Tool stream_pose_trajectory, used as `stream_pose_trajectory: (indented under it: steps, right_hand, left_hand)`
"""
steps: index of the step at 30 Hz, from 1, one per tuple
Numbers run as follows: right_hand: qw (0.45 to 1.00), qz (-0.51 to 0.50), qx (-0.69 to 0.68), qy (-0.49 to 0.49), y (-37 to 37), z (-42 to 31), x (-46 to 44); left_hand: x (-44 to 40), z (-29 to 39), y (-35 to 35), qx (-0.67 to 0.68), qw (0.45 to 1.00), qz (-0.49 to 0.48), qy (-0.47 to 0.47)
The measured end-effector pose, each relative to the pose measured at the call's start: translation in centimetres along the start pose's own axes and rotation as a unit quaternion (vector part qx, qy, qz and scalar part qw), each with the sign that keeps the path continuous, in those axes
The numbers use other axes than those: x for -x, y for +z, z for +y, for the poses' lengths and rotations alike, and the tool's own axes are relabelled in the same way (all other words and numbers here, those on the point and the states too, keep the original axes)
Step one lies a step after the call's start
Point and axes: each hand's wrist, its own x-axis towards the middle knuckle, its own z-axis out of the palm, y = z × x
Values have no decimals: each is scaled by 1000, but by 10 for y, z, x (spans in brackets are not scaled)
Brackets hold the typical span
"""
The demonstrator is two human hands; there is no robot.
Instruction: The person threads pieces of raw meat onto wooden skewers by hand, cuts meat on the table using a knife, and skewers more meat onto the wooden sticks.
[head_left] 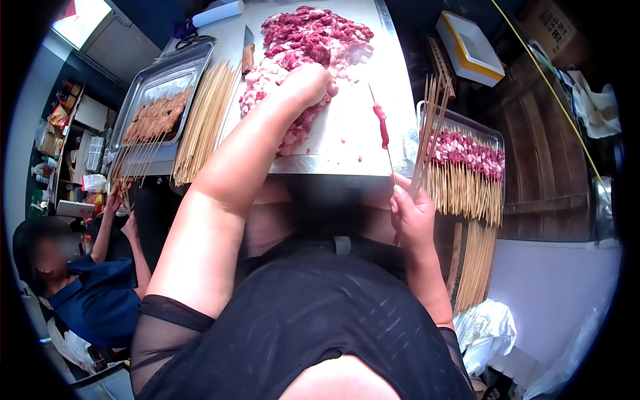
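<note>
My left hand (308, 84) is curled down against a pile of raw cut meat (313, 33), red at the far side and pale pink nearer. Its fingertips are hidden, so what they grip cannot be seen. Over the table's front edge, my right hand (413, 210) is closed on wooden skewers. Between thumb and finger it pinches one skewer (391, 159) pointing away, with red meat (381, 123) threaded partway along. A bundle of bare skewers (432, 113) sticks up from the same hand.
A knife (248, 57) lies left of the pile, beside many bare skewers (207, 113). A metal tray (137, 90) holds browned skewers, which a person at left touches. At right, another tray (499, 137) holds raw meat skewers; a white-and-yellow box (470, 50) stands behind.
</note>
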Motion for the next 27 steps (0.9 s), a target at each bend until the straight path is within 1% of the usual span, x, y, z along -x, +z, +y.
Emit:
stream_pose_trajectory:
  steps: [1, 3, 4, 6, 7, 9, 10, 11, 12, 13, 14, 15, 17, 18, 19, 21, 22, 24, 25, 27]
  right_hand:
    - [1000, -5, -2, 2, -2, 1, 1]
    - [1000, -11, -3, 2, -3, 1, 0]
    - [1000, -19, -8, -3, -3, 2, -1]
    - [1000, -27, -13, -8, -1, 2, -1]
    - [999, -29, -14, -8, -1, 2, -1]
    - [999, -36, -18, -12, -2, 5, -1]
    - [999, -35, -19, -9, -2, 5, 0]
    - [999, -39, -13, -2, -2, 5, 1]
    - [999, -45, -6, 5, -1, 4, 1]
    - [999, -46, -6, 8, -1, 5, 1]
    - [998, -55, -6, 13, 1, 5, 1]
    - [998, -64, -5, 18, 2, 6, 1]
    - [997, -81, -6, 16, 7, 6, -1]
    - [995, -95, -7, 12, 8, 6, -1]
    - [995, -95, -7, 14, 11, 3, 0]
    - [992, -106, 67, 9, 16, -3, 1]
    - [992, -103, 72, 6, 16, -3, 1]
    - [993, -90, 73, 7, 16, -2, 1]
    - [994, -79, 74, 8, 16, -1, 1]
    - [992, -91, 83, 3, 18, -2, 4]
  left_hand:
    - [3, 6, -2, 1, 1000, -1, 2]
    - [9, 17, -12, -117, 992, -18, 39]
    - [11, 18, -14, -118, 992, -16, 40]
    - [17, 14, -19, -19, 1000, -6, 5]
    - [19, 11, -23, -21, 1000, -6, 5]
    - [25, 6, -29, 135, 990, 11, -32]
    - [33, 5, -30, 244, 967, 34, -62]
    - [38, 4, -33, 257, 963, 70, -36]
    - [42, 1, -29, 409, 909, 66, -53]
    - [47, -1, -26, 549, 830, 63, -69]
    - [51, -4, -25, 596, 799, 42, -77]
    - [57, -2, -24, 595, 798, 43, -79]
    - [68, 7, -21, 670, 733, 64, -101]
    - [72, 8, -18, 661, 742, 49, -97]
    - [74, 6, -11, 677, 725, 40, -119]
    - [80, 6, -8, 689, 713, 10, -130]
    - [83, 10, -9, 689, 713, 9, -131]
    - [88, 21, -11, 723, 671, 25, -161]
    - [88, 19, -7, 724, 670, 26, -162]
    - [86, 15, 3, 785, 604, 52, -130]
